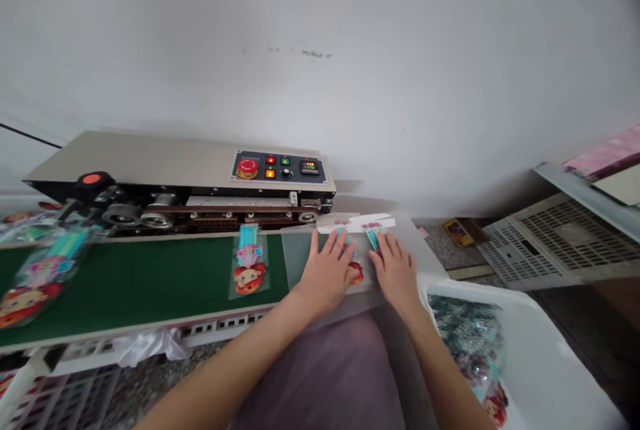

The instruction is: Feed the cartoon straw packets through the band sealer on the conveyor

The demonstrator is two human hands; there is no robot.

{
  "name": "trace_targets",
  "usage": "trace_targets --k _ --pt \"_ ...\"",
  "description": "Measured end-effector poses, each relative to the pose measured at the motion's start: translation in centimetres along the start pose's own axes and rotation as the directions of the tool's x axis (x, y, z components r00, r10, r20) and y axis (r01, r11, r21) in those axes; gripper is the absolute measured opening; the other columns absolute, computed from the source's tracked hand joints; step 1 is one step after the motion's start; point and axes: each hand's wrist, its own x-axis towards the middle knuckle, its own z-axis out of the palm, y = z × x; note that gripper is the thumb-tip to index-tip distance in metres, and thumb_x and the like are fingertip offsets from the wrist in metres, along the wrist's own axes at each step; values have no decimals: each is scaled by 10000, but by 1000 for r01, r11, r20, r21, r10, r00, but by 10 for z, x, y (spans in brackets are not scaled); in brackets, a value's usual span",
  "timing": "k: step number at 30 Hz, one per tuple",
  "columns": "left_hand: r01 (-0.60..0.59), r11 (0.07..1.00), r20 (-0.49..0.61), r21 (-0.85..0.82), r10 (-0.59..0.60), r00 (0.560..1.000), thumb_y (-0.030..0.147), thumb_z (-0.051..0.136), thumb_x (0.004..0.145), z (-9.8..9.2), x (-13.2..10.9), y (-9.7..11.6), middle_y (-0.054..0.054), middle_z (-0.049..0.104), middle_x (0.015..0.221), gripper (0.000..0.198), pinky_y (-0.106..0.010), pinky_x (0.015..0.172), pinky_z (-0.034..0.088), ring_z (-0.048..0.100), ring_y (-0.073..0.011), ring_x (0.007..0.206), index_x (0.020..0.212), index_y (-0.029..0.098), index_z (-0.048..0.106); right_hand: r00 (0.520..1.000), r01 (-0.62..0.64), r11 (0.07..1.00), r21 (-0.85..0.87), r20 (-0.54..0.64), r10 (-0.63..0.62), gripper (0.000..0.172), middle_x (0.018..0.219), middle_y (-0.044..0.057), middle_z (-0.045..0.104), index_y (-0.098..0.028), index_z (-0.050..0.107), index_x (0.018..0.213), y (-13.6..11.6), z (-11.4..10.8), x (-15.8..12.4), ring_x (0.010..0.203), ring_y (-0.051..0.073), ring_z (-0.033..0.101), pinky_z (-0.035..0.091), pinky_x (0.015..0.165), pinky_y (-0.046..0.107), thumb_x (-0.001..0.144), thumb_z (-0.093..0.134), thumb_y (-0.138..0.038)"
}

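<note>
My left hand (327, 271) lies palm down with its fingers stretched out over a clear packet (356, 273), which shows a red-haired cartoon figure. My right hand (397, 270), also flat with fingers extended, rests on a second packet (373, 237) with a teal part and a white top edge. Both packets are on a translucent sheet (295, 250) at the right end of a green conveyor belt (190, 270); my hands cover much of them. Another packet (249, 262) lies on the belt to the left, beside the sealing machine (165, 163).
A control panel (279, 169) with a red stop button faces me. More packets (37, 270) lie at the belt's left end. To my right stands a white bin (545, 350) holding many packets (470, 337). Beyond it a plastic crate (565, 237) sits under a shelf.
</note>
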Motion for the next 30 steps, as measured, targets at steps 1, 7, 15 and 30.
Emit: trace_targets --k 1,7,15,30 --pt "-12 1000 0 -5 12 1000 482 284 1052 6 2 1 -125 368 1618 560 -694 1193 200 296 -321 1512 1506 194 445 1000 2 1000 6 1 -2 538 1585 159 411 -161 454 1511 -2 5 -2 1455 368 368 342 1117 620 1050 310 -396" --pt "32 998 -43 53 -30 999 464 276 1054 14 -23 -28 -79 323 1645 544 -692 1197 180 230 -289 1538 1537 240 388 996 74 994 84 -50 -70 554 1627 151 331 -136 401 1537 -56 12 -9 1505 351 273 225 1186 605 1045 318 -377" --pt "187 975 -4 124 -188 982 389 336 1047 -25 -41 -42 -152 381 1603 511 -706 1200 135 297 -351 1508 1467 151 503 982 146 978 148 94 -161 512 1613 127 371 -156 496 1477 -76 -21 2 1477 354 328 406 1061 528 1053 335 -392" --pt "-96 995 56 15 95 994 478 228 1067 14 3 -2 -98 252 1666 575 -713 1197 146 215 -309 1543 1562 205 335 980 198 939 282 -23 -200 513 1552 81 481 -175 510 1475 13 3 -3 1396 295 435 396 1101 481 1055 307 -390"
